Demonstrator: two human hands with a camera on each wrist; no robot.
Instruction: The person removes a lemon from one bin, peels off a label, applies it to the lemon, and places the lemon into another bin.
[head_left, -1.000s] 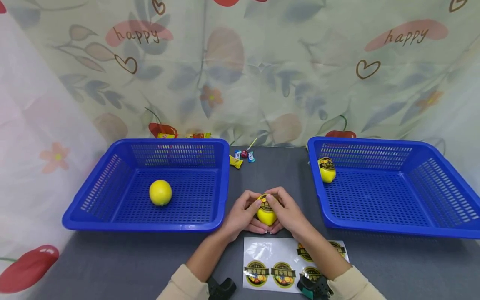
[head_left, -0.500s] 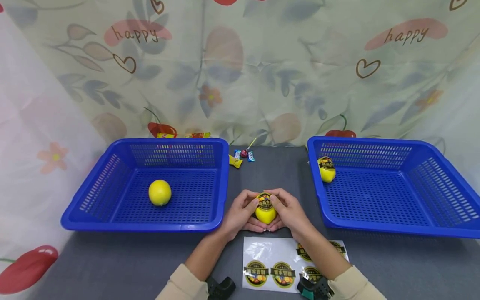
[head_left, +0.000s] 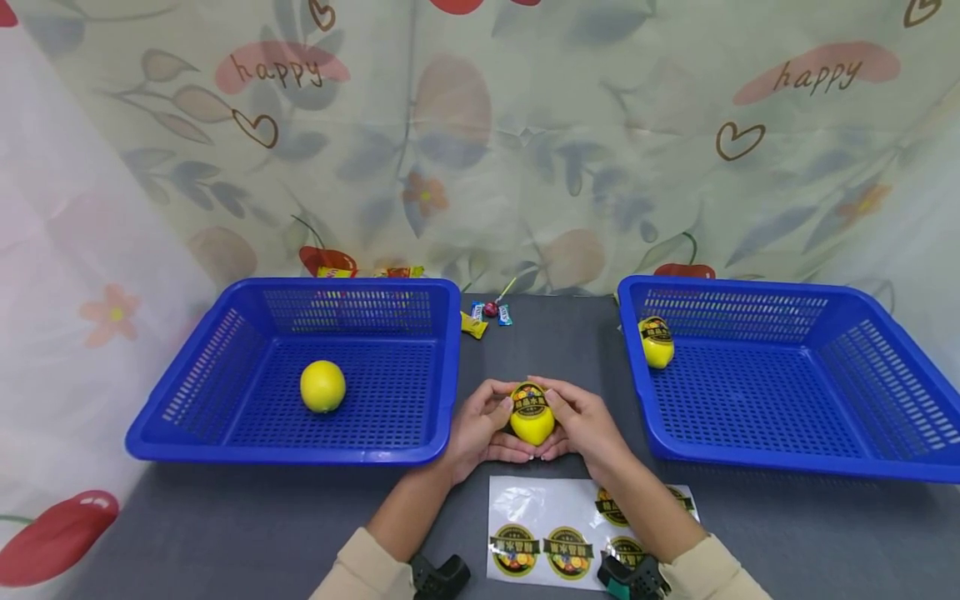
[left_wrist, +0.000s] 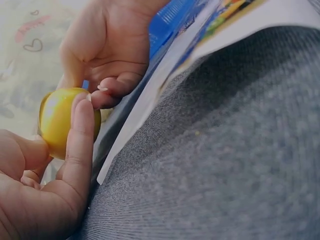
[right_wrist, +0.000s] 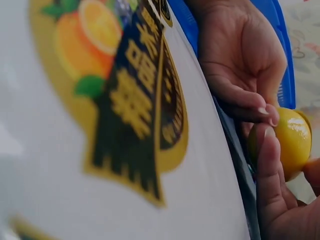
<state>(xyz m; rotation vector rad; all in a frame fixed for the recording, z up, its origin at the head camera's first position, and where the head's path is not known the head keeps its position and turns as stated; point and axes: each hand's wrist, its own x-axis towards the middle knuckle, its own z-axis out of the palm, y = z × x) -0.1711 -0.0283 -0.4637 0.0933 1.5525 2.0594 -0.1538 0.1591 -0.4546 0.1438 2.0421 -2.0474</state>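
Note:
Between both hands, above the middle of the table, is a yellow lemon (head_left: 532,432) with a round black-and-gold sticker (head_left: 529,402) on its upper side. My left hand (head_left: 474,429) grips its left side, thumb at the sticker's edge. My right hand (head_left: 591,427) holds the opposite side in the same way. Fingers of both hands meet beneath the fruit. The left wrist view shows the lemon (left_wrist: 62,117) from below, its sticker face mostly hidden; the right wrist view shows the lemon (right_wrist: 294,142) similarly. Below the hands lies a white sticker sheet (head_left: 540,500) with several round stickers, partly covered by the right forearm.
A blue basket (head_left: 300,454) on the left holds one plain lemon (head_left: 322,386). On the right, another blue basket (head_left: 810,467) holds a stickered lemon (head_left: 658,350). Small wrapped candies (head_left: 474,325) and a lollipop (head_left: 491,309) lie at the back between the baskets.
The lemon has turned slightly, so its sticker faces the head camera more fully. Both thumbs have shifted outward toward the sticker's edges. Baskets and sheet stay in place.

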